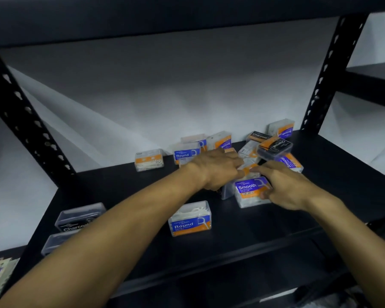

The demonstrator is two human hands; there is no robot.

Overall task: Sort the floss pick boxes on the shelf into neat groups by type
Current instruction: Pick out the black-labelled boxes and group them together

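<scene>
Both hands are reaching into the jumble of boxes at the back right of the shelf [242, 232]. The right hand [285, 185] has its thumb and fingers around a Smooth box [250, 192], gripping it from the right. The left hand [216, 167] lies palm down just beside it, fingertips in the pile; can't tell if it's got hold of anything. Behind them, a Charcoal box [275, 147] sits tilted on top of the heap. A Round box [190, 218] stands alone near the front, between the arms. Further left there's a Charcoal pair [80, 215] by the front edge, well apart from the pile.
</scene>
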